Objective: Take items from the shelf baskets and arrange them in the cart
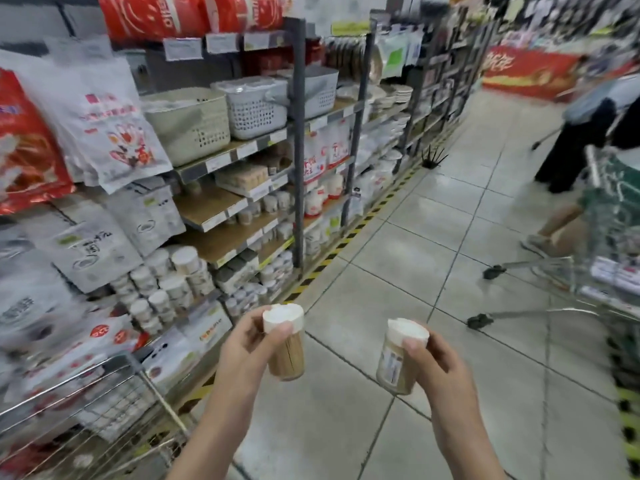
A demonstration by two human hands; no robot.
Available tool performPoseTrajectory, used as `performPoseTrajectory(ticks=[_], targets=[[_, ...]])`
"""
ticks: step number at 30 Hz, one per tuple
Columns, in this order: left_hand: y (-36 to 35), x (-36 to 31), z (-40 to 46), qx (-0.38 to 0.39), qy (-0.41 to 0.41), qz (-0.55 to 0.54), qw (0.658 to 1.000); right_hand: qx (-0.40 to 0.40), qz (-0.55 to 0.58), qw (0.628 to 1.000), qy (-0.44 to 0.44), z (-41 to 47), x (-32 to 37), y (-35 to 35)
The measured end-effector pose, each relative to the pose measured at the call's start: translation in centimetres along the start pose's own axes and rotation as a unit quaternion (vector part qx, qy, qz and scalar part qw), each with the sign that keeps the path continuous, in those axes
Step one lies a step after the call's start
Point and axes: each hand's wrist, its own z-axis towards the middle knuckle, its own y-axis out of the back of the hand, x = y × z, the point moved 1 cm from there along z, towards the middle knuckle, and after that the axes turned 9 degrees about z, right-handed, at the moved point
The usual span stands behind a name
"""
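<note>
My left hand (pixel 247 344) grips a clear toothpick jar (pixel 285 341) with a white cap, held upright over the aisle floor. My right hand (pixel 438 363) grips a second white-capped toothpick jar (pixel 398 358), tilted a little to the left. The two jars are apart, about a forearm's width between them. A wire shopping cart (pixel 114 386) stands at the lower left, against the shelving, with flat packets lying inside it. Similar white-capped jars (pixel 173 282) fill the lower shelf to the left.
Plastic baskets (pixel 194 123) sit on an upper shelf. Bagged goods hang at the left. Another person (pixel 581 140) with a second cart (pixel 613 237) stands at the right. A yellow-black stripe (pixel 346 237) runs along the shelf foot on the tiled floor.
</note>
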Motion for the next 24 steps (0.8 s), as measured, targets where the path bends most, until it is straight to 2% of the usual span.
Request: performPoseTrajectory(ticks=[4,9,17,20,24], targets=[[-1.8,-0.7,2.6,-0.002,0.007,-0.007,1.0,-0.006,0.017,1.0,-0.004,2.9,0.1,1.0],[-3.6,-1.3,7.5,-0.016,0.011,-0.014,1.0,0.028,0.025,0.999,-0.017,8.4,0.8,1.0],[-9.5,-4.2,20.4,-0.048,0.012,-0.034,0.998,0.053,0.022,0.998,-0.027,24.1,2.5,-0.1],[-12.4,-5.6,26.2,-0.038,0.003,-0.032,0.999,0.064,-0.006,0.998,-0.009,30.2,4.3,-0.1],[-17.2,-6.8,32.9,-0.012,-0.002,-0.029,1.0,0.031,-0.005,1.0,-0.001,37.1,5.3,1.8]])
